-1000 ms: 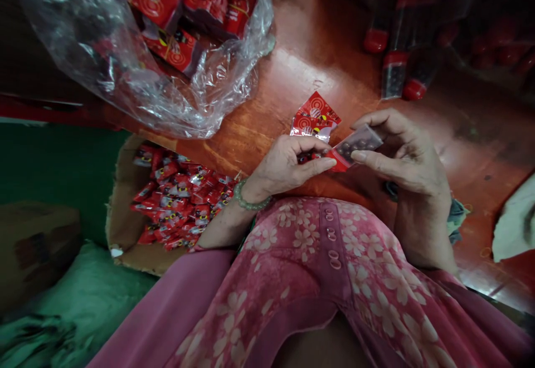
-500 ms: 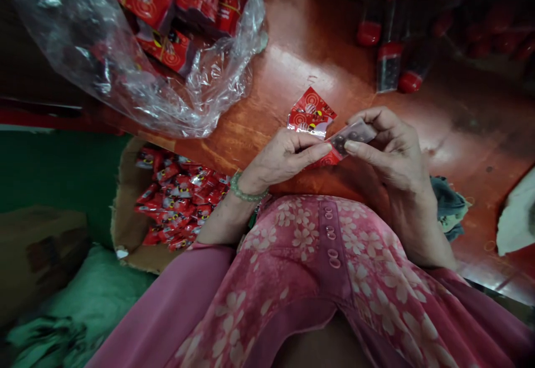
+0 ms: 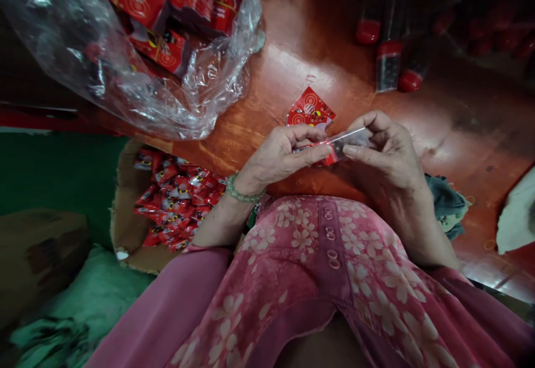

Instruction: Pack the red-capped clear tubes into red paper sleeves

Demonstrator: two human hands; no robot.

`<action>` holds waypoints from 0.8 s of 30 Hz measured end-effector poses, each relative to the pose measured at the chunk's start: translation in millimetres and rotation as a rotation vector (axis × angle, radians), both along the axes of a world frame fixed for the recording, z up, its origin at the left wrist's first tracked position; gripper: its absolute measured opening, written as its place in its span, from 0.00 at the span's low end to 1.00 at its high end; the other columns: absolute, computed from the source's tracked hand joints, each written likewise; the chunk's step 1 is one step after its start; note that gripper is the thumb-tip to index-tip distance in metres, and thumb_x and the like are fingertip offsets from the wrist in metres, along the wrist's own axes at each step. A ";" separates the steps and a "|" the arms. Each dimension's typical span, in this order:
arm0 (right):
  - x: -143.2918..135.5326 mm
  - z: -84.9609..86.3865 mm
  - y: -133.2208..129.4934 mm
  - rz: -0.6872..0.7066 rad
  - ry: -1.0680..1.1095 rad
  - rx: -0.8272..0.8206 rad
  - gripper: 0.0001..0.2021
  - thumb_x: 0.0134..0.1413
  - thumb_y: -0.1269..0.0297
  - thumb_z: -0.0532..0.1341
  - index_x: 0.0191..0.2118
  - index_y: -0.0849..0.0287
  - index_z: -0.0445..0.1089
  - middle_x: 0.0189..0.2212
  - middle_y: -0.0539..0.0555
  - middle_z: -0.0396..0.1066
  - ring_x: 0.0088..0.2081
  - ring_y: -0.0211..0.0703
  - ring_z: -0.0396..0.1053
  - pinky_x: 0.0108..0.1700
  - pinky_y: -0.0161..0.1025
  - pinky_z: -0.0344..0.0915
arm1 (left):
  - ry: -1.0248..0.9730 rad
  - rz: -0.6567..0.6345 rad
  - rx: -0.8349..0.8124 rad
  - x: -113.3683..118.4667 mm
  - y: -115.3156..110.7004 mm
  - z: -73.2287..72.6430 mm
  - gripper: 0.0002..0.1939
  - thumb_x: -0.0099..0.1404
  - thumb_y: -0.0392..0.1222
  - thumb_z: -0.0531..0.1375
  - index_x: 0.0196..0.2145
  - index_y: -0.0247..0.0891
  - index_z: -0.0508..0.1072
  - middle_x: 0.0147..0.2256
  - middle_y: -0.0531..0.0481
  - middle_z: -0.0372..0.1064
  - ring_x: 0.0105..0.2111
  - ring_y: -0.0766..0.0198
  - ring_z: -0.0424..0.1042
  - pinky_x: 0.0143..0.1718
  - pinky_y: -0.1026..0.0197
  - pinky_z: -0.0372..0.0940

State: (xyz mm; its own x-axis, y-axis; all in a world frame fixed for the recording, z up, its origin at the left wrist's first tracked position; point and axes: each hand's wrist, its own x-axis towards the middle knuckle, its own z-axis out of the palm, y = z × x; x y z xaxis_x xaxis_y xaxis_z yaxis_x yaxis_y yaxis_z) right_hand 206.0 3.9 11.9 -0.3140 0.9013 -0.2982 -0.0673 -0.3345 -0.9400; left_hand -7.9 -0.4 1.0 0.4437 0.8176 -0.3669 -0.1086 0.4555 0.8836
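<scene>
Between my hands is a small clear packet point(image 3: 340, 144) with dark round pieces inside and a red printed part at its left end. My left hand point(image 3: 282, 153), with a green bead bracelet at the wrist, pinches the red end. My right hand point(image 3: 390, 148) grips the clear end with thumb and fingers. Just beyond my left fingers, red printed cards point(image 3: 311, 106) lie on the reddish-brown table point(image 3: 292, 33), partly hidden by that hand.
A clear plastic bag point(image 3: 209, 100) with banded red packs stands at the upper left. Below it, a cardboard box point(image 3: 125, 206) holds several red packets. Red-capped clear containers point(image 3: 388, 67) lie at the upper right. A dark cloth point(image 3: 445, 203) is by my right forearm.
The packet has tilted between my fingers, so its clear side is seen more edge-on and less of the red part shows below. Both hands stay closed on it.
</scene>
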 end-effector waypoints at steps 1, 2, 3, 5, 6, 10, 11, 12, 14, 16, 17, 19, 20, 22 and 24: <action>-0.2 -1.2 -0.6 -0.014 0.019 -0.025 0.18 0.47 0.56 0.77 0.37 0.54 0.70 0.32 0.47 0.78 0.29 0.37 0.76 0.35 0.36 0.76 | -0.023 0.012 -0.026 -3.4 1.2 -0.9 0.31 0.56 0.65 0.71 0.45 0.36 0.80 0.35 0.46 0.81 0.31 0.63 0.79 0.34 0.63 0.73; -0.9 -2.8 -1.7 -0.024 0.039 -0.049 0.19 0.47 0.56 0.77 0.37 0.54 0.69 0.31 0.47 0.78 0.29 0.38 0.75 0.34 0.37 0.76 | -0.051 0.023 -0.050 -7.3 2.3 -1.7 0.34 0.55 0.66 0.71 0.48 0.37 0.79 0.36 0.46 0.81 0.31 0.62 0.79 0.34 0.62 0.74; -2.1 -4.6 -2.8 -0.028 0.059 -0.071 0.20 0.47 0.56 0.77 0.37 0.54 0.67 0.31 0.46 0.78 0.28 0.38 0.75 0.34 0.37 0.76 | -0.082 0.037 -0.070 -11.4 3.2 -2.5 0.37 0.53 0.67 0.71 0.51 0.38 0.78 0.38 0.45 0.81 0.32 0.61 0.80 0.34 0.61 0.75; -5.1 -8.6 -4.6 -0.041 0.106 -0.106 0.21 0.47 0.57 0.77 0.38 0.53 0.65 0.33 0.46 0.78 0.28 0.37 0.75 0.34 0.37 0.75 | -0.137 0.073 -0.092 -19.2 3.6 -3.9 0.40 0.51 0.69 0.72 0.53 0.39 0.77 0.42 0.43 0.81 0.35 0.57 0.82 0.34 0.60 0.76; -6.6 -10.5 -4.9 -0.048 0.131 -0.120 0.22 0.47 0.57 0.77 0.38 0.53 0.64 0.33 0.46 0.79 0.28 0.37 0.75 0.33 0.37 0.75 | -0.159 0.086 -0.098 -21.9 2.8 -4.5 0.41 0.50 0.70 0.72 0.53 0.39 0.77 0.43 0.42 0.81 0.37 0.55 0.82 0.35 0.59 0.77; -11.4 -16.2 -4.0 -0.082 0.209 -0.130 0.24 0.45 0.56 0.78 0.39 0.51 0.62 0.31 0.43 0.78 0.26 0.35 0.73 0.30 0.33 0.72 | -0.224 0.089 -0.148 -18.6 -7.2 -6.4 0.33 0.51 0.64 0.74 0.47 0.37 0.79 0.40 0.40 0.82 0.37 0.53 0.84 0.37 0.58 0.79; -12.2 -16.5 -4.1 -0.090 0.217 -0.127 0.23 0.46 0.56 0.77 0.39 0.51 0.62 0.30 0.43 0.77 0.25 0.34 0.73 0.30 0.32 0.72 | -0.214 0.109 -0.159 -14.2 -10.5 -7.1 0.30 0.53 0.62 0.74 0.44 0.36 0.79 0.38 0.40 0.82 0.37 0.54 0.84 0.37 0.59 0.78; -12.8 -16.2 -4.5 -0.099 0.219 -0.120 0.22 0.48 0.57 0.77 0.40 0.51 0.63 0.30 0.42 0.77 0.25 0.34 0.73 0.31 0.31 0.72 | -0.192 0.142 -0.167 -8.9 -13.6 -8.1 0.27 0.54 0.60 0.74 0.41 0.35 0.79 0.37 0.41 0.82 0.36 0.55 0.84 0.36 0.60 0.78; -13.1 -13.4 -5.7 -0.095 0.193 -0.100 0.20 0.51 0.60 0.75 0.43 0.50 0.66 0.33 0.42 0.78 0.27 0.33 0.74 0.34 0.31 0.74 | -0.135 0.237 -0.180 2.3 -18.7 -10.7 0.25 0.55 0.59 0.73 0.38 0.35 0.79 0.35 0.43 0.82 0.35 0.58 0.83 0.35 0.62 0.78; -11.4 -8.8 -5.7 -0.033 0.128 -0.068 0.20 0.52 0.61 0.75 0.48 0.50 0.69 0.38 0.45 0.80 0.32 0.35 0.78 0.38 0.33 0.76 | -0.097 0.326 -0.204 11.1 -22.1 -13.5 0.25 0.54 0.59 0.73 0.38 0.35 0.80 0.35 0.45 0.83 0.33 0.61 0.82 0.33 0.63 0.78; -9.9 -6.3 -4.9 0.010 0.091 -0.051 0.21 0.51 0.61 0.75 0.50 0.51 0.71 0.40 0.47 0.80 0.35 0.36 0.79 0.40 0.34 0.77 | -0.081 0.359 -0.218 14.0 -23.2 -14.8 0.25 0.54 0.58 0.74 0.39 0.35 0.80 0.35 0.46 0.83 0.32 0.62 0.82 0.32 0.64 0.78; -5.9 -1.8 -1.5 0.083 0.026 -0.027 0.22 0.51 0.62 0.75 0.52 0.53 0.74 0.44 0.50 0.80 0.40 0.39 0.80 0.44 0.36 0.77 | -0.055 0.395 -0.230 17.0 -24.5 -16.7 0.23 0.53 0.57 0.74 0.38 0.35 0.81 0.34 0.48 0.82 0.30 0.64 0.81 0.32 0.64 0.78; -3.9 -0.2 0.6 0.115 -0.003 -0.013 0.22 0.51 0.62 0.75 0.52 0.54 0.75 0.45 0.51 0.81 0.41 0.40 0.80 0.46 0.37 0.77 | -0.047 0.398 -0.230 17.5 -24.8 -17.2 0.23 0.53 0.56 0.75 0.37 0.35 0.81 0.33 0.49 0.82 0.29 0.65 0.81 0.32 0.65 0.78; -0.6 1.4 4.1 0.169 -0.052 0.016 0.21 0.52 0.62 0.75 0.52 0.55 0.78 0.45 0.52 0.81 0.42 0.40 0.79 0.47 0.38 0.77 | -0.049 0.385 -0.243 17.6 -25.2 -17.6 0.22 0.52 0.54 0.75 0.37 0.35 0.81 0.32 0.49 0.82 0.29 0.65 0.80 0.31 0.65 0.78; 1.2 0.6 4.9 0.204 -0.070 0.010 0.17 0.53 0.62 0.74 0.49 0.56 0.80 0.43 0.52 0.80 0.41 0.40 0.78 0.45 0.37 0.77 | -0.073 0.364 -0.285 17.6 -25.6 -17.0 0.22 0.52 0.54 0.75 0.37 0.34 0.81 0.32 0.49 0.82 0.28 0.64 0.81 0.30 0.66 0.78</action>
State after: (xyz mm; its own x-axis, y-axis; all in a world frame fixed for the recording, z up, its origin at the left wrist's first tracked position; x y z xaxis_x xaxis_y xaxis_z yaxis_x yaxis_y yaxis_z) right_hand 207.2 8.9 12.5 -0.4694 0.8240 -0.3172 0.0665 -0.3252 -0.9433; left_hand 9.7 -25.9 -16.0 0.1798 0.7962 -0.5777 -0.3636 0.5995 0.7130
